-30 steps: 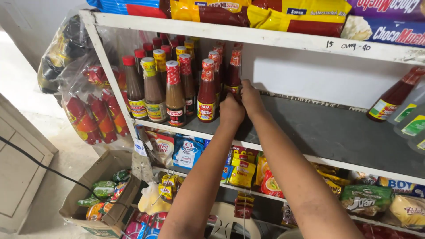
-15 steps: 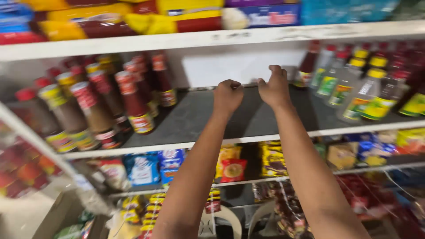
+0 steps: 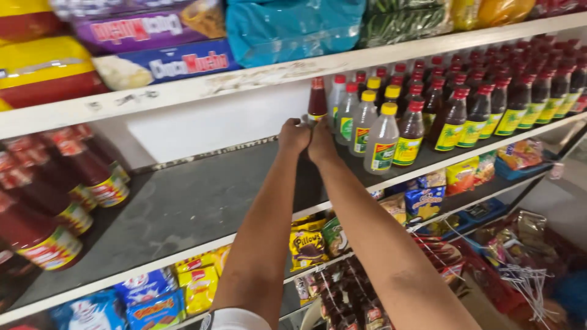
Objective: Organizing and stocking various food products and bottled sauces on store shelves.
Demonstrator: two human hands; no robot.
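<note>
Shelving [image 3: 202, 201] in white, with a dark grey middle deck, fills the view and slants across it. Upper tier: large snack bags in yellow, purple, blue and teal [image 3: 293, 27], packed edge to edge. Middle tier, far right: long ranks of dark sauce bottles with red caps and green-yellow labels [image 3: 489, 104], several rows deep. Middle tier, centre: a smaller group of clear vinegar bottles with yellow and red caps [image 3: 382, 137], standing upright at the deck's front edge, just beside the hands. Middle tier, left: red sauce bottles with red caps [image 3: 55, 208], blurred, close to the camera. A wide stretch of grey deck lies between the left bottles and the centre group. Lower tier: small snack packets [image 3: 309, 244] in yellow, blue and brown, hung or stacked in rows. Two bare forearms rise from the bottom edge and meet at the back of the middle deck. Left hand [image 3: 293, 135]: fingers curled shut into a loose fist; whether it grips anything cannot be told. Right hand [image 3: 321, 140]: pressed against the left, fingers curled inward, contents hidden. A single small red-capped sauce bottle [image 3: 317, 101] stands upright just behind and above both hands, near the back wall; contact with either hand cannot be made out.
</note>
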